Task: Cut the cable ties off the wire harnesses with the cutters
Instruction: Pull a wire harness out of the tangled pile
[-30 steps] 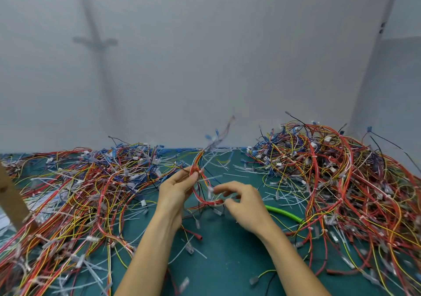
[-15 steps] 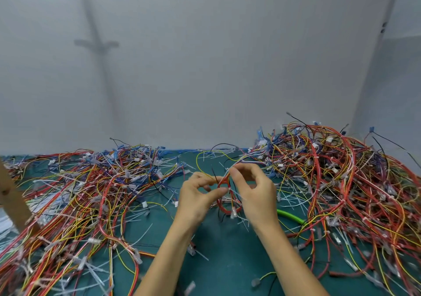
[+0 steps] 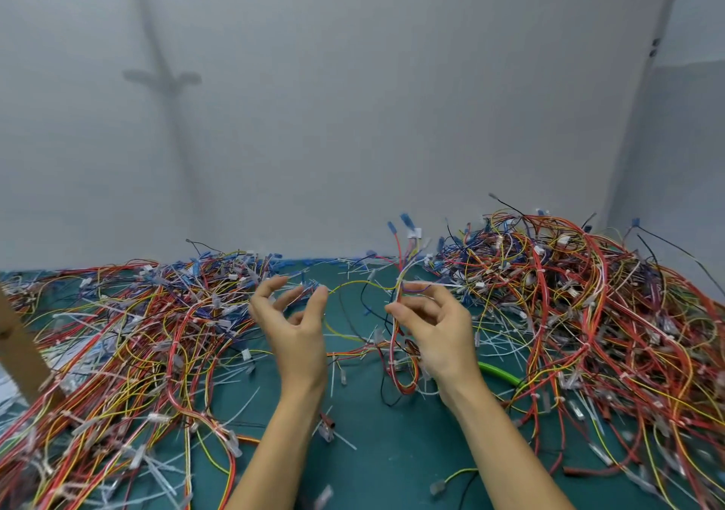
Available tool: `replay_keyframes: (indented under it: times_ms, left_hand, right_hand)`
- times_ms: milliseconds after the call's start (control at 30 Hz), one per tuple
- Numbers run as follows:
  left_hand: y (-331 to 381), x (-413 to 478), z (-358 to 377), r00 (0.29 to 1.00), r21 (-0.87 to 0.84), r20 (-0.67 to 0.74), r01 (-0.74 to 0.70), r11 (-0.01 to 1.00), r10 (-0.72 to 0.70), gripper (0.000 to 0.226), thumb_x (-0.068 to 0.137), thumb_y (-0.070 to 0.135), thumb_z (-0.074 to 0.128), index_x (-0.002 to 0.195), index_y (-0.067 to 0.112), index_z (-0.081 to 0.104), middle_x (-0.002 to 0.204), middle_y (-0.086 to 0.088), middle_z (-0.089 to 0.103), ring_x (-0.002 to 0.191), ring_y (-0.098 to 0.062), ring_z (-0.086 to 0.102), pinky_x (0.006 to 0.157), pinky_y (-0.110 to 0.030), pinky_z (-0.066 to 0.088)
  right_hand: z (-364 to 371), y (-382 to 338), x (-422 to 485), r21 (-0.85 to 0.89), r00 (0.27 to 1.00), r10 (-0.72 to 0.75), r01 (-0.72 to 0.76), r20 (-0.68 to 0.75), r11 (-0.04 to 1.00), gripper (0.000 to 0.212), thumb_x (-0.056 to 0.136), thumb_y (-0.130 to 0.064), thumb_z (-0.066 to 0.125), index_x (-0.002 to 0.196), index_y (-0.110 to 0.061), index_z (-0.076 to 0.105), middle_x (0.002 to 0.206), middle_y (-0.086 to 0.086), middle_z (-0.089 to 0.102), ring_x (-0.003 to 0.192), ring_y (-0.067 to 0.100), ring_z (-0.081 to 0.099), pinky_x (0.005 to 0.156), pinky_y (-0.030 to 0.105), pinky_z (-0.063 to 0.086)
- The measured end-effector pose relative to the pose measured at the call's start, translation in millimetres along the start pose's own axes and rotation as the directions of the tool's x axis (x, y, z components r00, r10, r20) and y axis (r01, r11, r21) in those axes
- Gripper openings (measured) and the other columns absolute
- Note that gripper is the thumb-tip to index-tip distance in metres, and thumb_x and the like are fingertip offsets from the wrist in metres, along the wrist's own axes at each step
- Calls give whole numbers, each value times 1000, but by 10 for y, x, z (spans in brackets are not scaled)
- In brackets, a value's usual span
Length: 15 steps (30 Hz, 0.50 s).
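Wire harnesses (image 3: 117, 337) lay heaped on the left of the green mat (image 3: 384, 454), with clipped tie ends strewn among them. Next came the left hand (image 3: 294, 329), lifted off the mat, fingers apart and loosely bent, gripping nothing. One small harness (image 3: 405, 388) hung from the right hand (image 3: 437, 329), pinched between thumb and curled fingers, probably raised so its ties could be found. A green handle-like thing (image 3: 500, 372) poked out beneath that wrist; whether it was the cutters I could not tell. Farther right, a taller tangled pile (image 3: 588, 313) crowded the working space.
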<state>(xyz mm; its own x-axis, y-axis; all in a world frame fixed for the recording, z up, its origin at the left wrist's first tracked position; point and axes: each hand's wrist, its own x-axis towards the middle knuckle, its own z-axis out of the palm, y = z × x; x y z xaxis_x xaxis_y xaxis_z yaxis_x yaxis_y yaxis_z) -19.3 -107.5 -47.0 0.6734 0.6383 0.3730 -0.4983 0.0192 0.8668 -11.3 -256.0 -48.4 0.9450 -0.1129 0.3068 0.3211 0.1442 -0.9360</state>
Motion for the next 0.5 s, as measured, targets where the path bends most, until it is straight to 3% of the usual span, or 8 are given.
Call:
replay_keyframes:
  times_ms: [100, 167, 233, 333, 433, 500]
  left_hand:
    - [29, 30, -32, 968, 166, 1, -247, 955, 250, 49, 79, -12, 57, 103, 30, 52, 116, 3, 53, 107, -6, 54, 82, -18, 44]
    - [48, 7, -14, 909, 295, 91, -415, 860, 408, 40, 74, -8, 49, 93, 25, 61, 103, 14, 58, 103, -4, 54, 87, -27, 45]
    - [64, -16, 7, 879, 325, 184, -476, 817, 440, 32, 75, 0, 47, 84, 24, 66, 91, 19, 62, 94, -6, 57, 84, -41, 47]
    - [115, -59, 19, 910, 265, 309, -362, 894, 277, 28, 82, 19, 45, 74, 28, 71, 79, 16, 70, 82, -9, 63, 78, -46, 49]
    - [82, -64, 10, 920, 416, 390, -205, 886, 30, 33, 82, 52, 48, 69, 34, 73, 74, 15, 72, 79, -9, 65, 84, -45, 48]
    - [35, -44, 29, 901, 422, 424, -107, 900, -91, 18, 83, 45, 63, 72, 38, 75, 75, 15, 73, 79, -6, 67, 83, -37, 48]
  right_hand:
    - [31, 1, -27, -127, 994, -38, 51, 99, 991, 27, 80, 1, 74, 96, -20, 67, 79, 2, 75, 75, 12, 70, 72, 30, 56]
    - [50, 3, -50, -198, 987, -50, 81, 155, 977, 27, 81, -1, 74, 95, -23, 68, 79, 0, 75, 78, 14, 71, 76, 35, 57]
    - [61, 2, -68, -233, 981, -60, 103, 184, 967, 28, 81, -3, 75, 92, -27, 68, 78, -5, 75, 79, 11, 71, 74, 31, 57]
    - [67, -11, -82, -227, 978, -66, 111, 198, 968, 28, 81, -4, 76, 91, -29, 68, 79, -4, 75, 79, 10, 71, 71, 27, 56]
    - [72, -10, -90, -224, 976, -64, 111, 210, 968, 28, 82, -4, 75, 92, -28, 66, 81, 2, 75, 79, 15, 72, 76, 40, 58]
    - [78, -4, -95, -232, 971, -62, 117, 232, 966, 30, 83, -1, 72, 90, -29, 65, 80, 2, 74, 79, 15, 71, 77, 42, 57]
